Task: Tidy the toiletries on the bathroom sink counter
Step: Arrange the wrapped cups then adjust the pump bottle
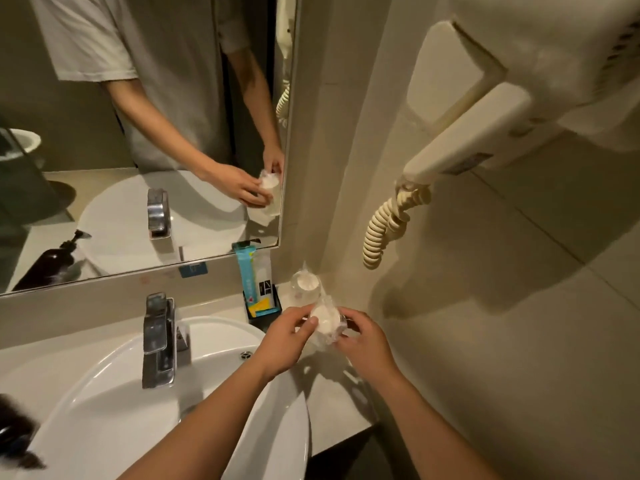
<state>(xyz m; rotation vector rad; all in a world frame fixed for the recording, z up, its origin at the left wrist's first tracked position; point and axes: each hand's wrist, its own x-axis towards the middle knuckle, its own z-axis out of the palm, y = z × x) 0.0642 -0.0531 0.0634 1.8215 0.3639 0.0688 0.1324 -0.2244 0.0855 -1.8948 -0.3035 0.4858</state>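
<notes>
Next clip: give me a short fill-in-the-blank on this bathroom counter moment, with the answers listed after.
1. Both hands, the left hand and the right hand, hold one plastic-wrapped ____.
2. A second wrapped cup stands in the corner, just right of the black ____ of packets.
3. The faucet stands behind the white ____.
4. The hair dryer hangs on the wall to the ____ of the mirror.

Answers: cup; holder; sink; right

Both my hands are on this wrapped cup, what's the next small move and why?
Probably set the wrapped cup, held by the left hand and right hand, upright beside the other wrapped cup in the corner, so the pair stands together.
</notes>
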